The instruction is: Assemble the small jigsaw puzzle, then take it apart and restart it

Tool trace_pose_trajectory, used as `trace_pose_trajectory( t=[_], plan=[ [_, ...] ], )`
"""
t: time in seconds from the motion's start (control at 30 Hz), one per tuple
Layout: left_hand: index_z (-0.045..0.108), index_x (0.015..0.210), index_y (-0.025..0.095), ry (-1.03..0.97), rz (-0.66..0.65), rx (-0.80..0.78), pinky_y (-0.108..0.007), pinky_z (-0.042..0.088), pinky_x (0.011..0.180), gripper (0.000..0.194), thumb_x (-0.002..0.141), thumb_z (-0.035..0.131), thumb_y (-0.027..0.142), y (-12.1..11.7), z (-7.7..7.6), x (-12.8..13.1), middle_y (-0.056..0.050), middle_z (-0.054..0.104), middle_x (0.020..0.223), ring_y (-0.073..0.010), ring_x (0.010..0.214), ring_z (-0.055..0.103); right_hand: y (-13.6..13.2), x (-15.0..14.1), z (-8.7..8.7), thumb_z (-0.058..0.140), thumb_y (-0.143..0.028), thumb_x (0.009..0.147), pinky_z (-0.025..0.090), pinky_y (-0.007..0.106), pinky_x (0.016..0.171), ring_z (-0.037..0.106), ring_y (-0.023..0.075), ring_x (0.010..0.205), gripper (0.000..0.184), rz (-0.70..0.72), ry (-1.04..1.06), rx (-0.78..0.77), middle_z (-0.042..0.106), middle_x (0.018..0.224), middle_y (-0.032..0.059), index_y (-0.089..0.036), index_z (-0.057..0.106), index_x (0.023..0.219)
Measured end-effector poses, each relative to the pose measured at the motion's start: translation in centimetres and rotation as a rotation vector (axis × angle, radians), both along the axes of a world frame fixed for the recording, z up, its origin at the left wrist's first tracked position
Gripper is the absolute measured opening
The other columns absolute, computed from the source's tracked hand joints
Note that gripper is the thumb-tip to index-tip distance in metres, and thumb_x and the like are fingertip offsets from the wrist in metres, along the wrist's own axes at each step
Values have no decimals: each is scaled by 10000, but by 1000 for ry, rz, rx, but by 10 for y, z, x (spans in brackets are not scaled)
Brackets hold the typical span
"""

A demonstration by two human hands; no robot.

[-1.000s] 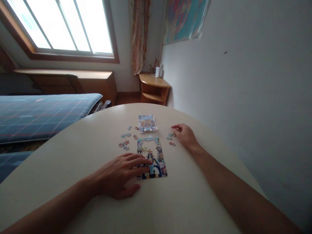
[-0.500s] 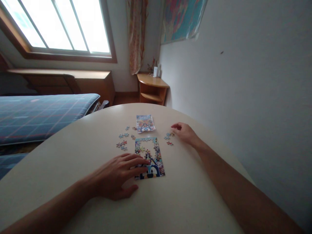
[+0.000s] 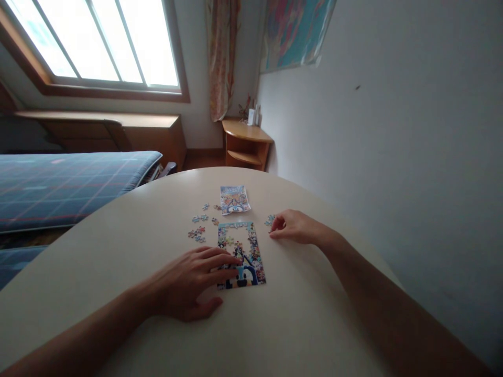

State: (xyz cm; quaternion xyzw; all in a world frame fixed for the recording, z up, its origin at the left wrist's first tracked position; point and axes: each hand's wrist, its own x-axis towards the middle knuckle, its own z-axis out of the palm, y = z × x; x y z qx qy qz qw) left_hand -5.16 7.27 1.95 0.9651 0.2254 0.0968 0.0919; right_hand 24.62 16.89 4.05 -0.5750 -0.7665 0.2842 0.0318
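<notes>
A partly filled jigsaw puzzle (image 3: pixel 257 262) lies on the white table, with a blue cartoon dog's face at its near end and a gap in its upper middle. My left hand (image 3: pixel 192 280) rests flat over the puzzle's left side, fingers spread. To the right of the puzzle, my right hand (image 3: pixel 293 226) has thumb and fingertips closed on a small puzzle piece (image 3: pixel 270 232), mostly hidden by the fingers. Just beyond those fingertips lie loose puzzle pieces (image 3: pixel 269 220). Several more loose pieces (image 3: pixel 196 232) are scattered left of the puzzle.
A printed picture packet (image 3: pixel 234 200) lies beyond the puzzle on the round white table (image 3: pixel 165 209). Past the table's left edge is a plaid mattress (image 3: pixel 78 183). A wooden corner shelf (image 3: pixel 247 131) stands behind, and a white wall (image 3: pixel 412 157) runs along the right.
My right hand has come nearer and slightly left, from beside the loose pieces down to the nearest one, and its fingers have closed there. My left hand has stayed put.
</notes>
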Motion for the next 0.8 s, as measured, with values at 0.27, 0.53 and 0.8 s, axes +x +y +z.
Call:
trace_pose_trajectory(
  t=[0.27, 0.53, 0.8],
  plan=[
    [494, 1369, 264, -28, 7, -3, -497, 480, 1045, 578, 804, 617, 283, 1, 0, 0, -55, 545, 1434, -296, 1274, 533, -8, -7, 3, 696, -219, 731, 417, 235, 580, 631, 161, 716, 212, 37, 23, 19, 722, 859, 66, -143, 705, 929],
    [495, 1367, 261, -8, 11, -10, -491, 469, 1058, 570, 810, 610, 284, 0, 0, 1, -53, 546, 1434, -291, 1275, 532, -14, -9, 12, 714, -309, 734, 402, 252, 588, 639, 184, 726, 215, 21, -129, 52, 728, 839, 65, -148, 736, 874],
    [503, 1359, 262, -30, 6, -5, -486, 467, 1059, 557, 813, 610, 284, 0, 0, 0, -60, 554, 1424, -292, 1273, 534, -18, -13, 15, 697, -215, 713, 405, 237, 575, 635, 169, 725, 148, 36, -105, 27, 729, 847, 62, -150, 712, 845]
  ],
)
